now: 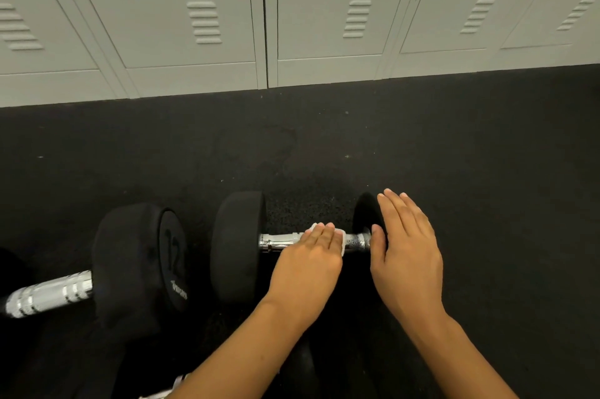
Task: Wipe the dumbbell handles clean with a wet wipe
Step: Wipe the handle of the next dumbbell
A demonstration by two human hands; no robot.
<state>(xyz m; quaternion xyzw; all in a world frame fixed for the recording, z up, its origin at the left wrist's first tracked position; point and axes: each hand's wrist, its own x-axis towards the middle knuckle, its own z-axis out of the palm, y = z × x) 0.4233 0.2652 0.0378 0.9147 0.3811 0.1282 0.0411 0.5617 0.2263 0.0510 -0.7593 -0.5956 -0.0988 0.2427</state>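
A black dumbbell [238,246] with a chrome handle [279,241] lies on the dark floor in front of me. My left hand [308,264] lies flat on the middle of that handle and presses a white wet wipe [341,238] against it; only the wipe's edges show past the fingers. My right hand [407,249] rests with straight fingers on the dumbbell's right head [365,213] and covers most of it. A second dumbbell [139,264], marked 12, lies to the left with its chrome handle [48,296] pointing toward the left edge.
A row of grey metal lockers [292,15] stands along the far side of the black rubber floor [324,145]. Part of another chrome piece [159,393] shows at the bottom edge under my left forearm.
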